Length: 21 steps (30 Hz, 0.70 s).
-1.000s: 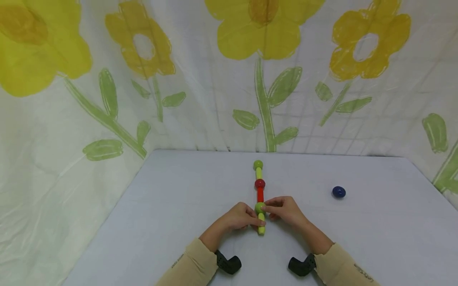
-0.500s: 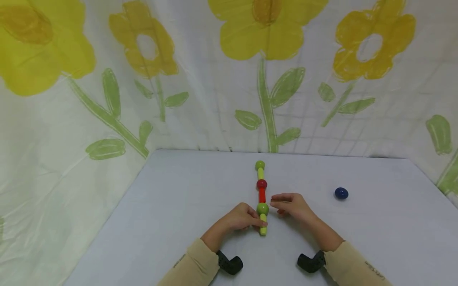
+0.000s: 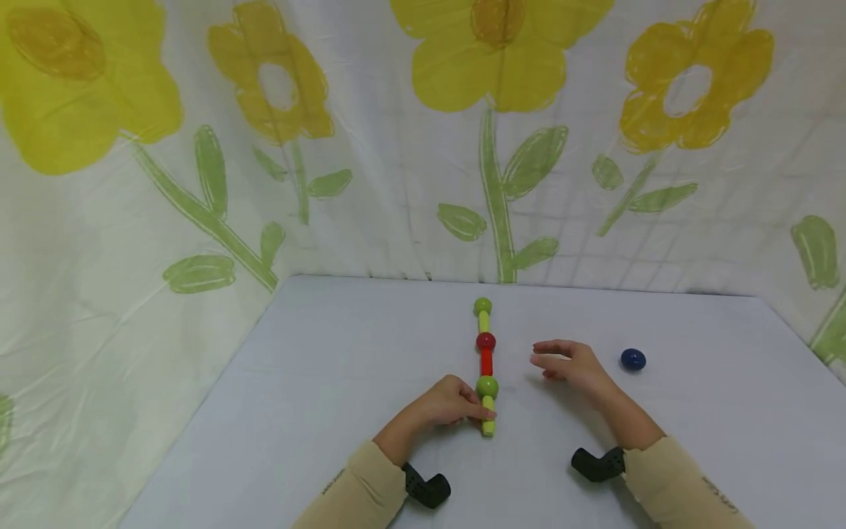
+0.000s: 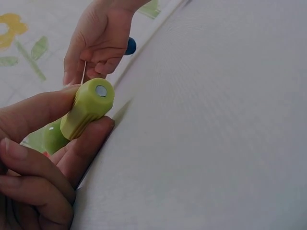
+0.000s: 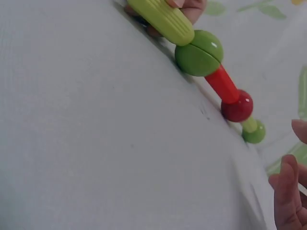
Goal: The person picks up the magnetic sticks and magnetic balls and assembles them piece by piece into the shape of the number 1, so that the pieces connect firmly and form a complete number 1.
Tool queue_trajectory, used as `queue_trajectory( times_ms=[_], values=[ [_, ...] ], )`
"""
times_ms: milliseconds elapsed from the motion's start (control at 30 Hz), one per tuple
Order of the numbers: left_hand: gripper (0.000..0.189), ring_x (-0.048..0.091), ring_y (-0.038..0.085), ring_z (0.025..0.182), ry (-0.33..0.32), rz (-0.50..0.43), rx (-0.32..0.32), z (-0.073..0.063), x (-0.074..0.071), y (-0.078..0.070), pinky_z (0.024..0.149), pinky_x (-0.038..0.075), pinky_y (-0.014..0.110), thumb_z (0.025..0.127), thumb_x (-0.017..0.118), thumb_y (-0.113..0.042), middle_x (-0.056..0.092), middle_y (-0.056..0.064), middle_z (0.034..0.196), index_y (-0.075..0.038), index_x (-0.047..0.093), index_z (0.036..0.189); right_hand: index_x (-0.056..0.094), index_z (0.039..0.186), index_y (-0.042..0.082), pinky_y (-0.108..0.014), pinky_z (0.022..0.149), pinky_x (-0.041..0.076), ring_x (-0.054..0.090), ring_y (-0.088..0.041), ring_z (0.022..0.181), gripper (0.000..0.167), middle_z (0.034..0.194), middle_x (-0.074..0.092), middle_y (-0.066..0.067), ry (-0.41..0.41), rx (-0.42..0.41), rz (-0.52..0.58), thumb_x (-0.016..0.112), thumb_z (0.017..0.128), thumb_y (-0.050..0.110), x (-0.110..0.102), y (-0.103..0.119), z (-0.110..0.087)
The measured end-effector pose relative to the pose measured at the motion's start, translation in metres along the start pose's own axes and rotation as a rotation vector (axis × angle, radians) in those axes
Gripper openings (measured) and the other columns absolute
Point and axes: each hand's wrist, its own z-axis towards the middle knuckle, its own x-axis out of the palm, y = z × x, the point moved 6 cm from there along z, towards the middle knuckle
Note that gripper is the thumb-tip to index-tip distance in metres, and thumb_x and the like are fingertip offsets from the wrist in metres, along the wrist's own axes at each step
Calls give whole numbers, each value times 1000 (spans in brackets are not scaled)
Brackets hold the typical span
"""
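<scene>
A straight chain of magnetic rods and balls lies on the white table, running away from the person. My left hand (image 3: 449,400) pinches the ribbed yellow-green rod (image 4: 88,108) at its near end between thumb and finger; a small metal disc shows in the rod's end face. Beyond that rod come a green ball (image 3: 487,386), a red rod (image 5: 221,83), a red ball (image 5: 237,105), a short yellow-green rod (image 3: 484,322) and a far green ball (image 3: 482,306). Holding nothing, my right hand (image 3: 575,365) hovers right of the chain with loosely bent fingers. A dark blue ball (image 3: 633,359) lies farther right.
The white table (image 3: 317,353) ends at a back edge against a hanging sheet (image 3: 383,184) painted with yellow flowers. Black wrist devices (image 3: 426,488) sit on both forearms, at the beige sleeves.
My right hand has let go of the near green ball and moved right, toward the blue ball. My left hand keeps its pinch on the rod. The head view has shifted slightly.
</scene>
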Motion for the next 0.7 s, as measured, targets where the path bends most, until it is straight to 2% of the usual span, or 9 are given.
queue_trajectory(
  times_ms=[200, 300, 467, 533, 600, 700],
  values=[
    [21, 33, 7, 44, -1, -24, 0, 0, 0, 1, 42, 24, 20, 76, 77, -27, 52, -7, 54, -9, 70, 68, 49, 131, 0, -22, 72, 51, 62, -9, 79, 63, 134, 48, -20, -23, -27, 40, 67, 84, 38, -20, 0, -2],
    [21, 33, 7, 44, -2, -31, 0, 0, 1, 1, 42, 24, 20, 76, 77, -26, 52, -7, 54, -9, 69, 68, 45, 133, -3, -21, 72, 52, 63, -9, 80, 65, 135, 46, -23, -27, -55, 73, 67, 85, 35, -29, 1, -5],
    [20, 33, 7, 44, -5, -41, -6, -1, 1, 1, 42, 24, 20, 76, 77, -26, 53, -7, 55, -8, 69, 69, 42, 134, -5, -21, 73, 52, 64, -9, 82, 65, 134, 47, -24, -56, -87, 66, 65, 87, 32, -47, 2, -10],
    [20, 33, 7, 44, -8, -39, -14, -1, 0, 1, 42, 24, 20, 76, 77, -26, 53, -7, 55, -9, 69, 69, 42, 134, -5, -20, 73, 52, 64, -7, 83, 65, 129, 53, -14, -76, -86, 59, 65, 87, 33, -55, 1, -13],
    [20, 33, 7, 45, -10, -40, -21, -1, 0, 1, 42, 24, 20, 75, 77, -26, 53, -7, 55, -9, 69, 69, 42, 134, -6, -20, 73, 52, 65, -6, 83, 66, 119, 59, 1, -89, -88, 60, 65, 87, 33, -63, -1, -15],
    [20, 32, 7, 44, -13, -39, -26, -1, 0, 1, 42, 24, 20, 76, 77, -26, 53, -7, 55, -9, 68, 69, 43, 134, -5, -19, 72, 52, 65, -4, 81, 65, 102, 57, 24, -105, -86, 68, 66, 86, 33, -74, -4, -18]
  ],
)
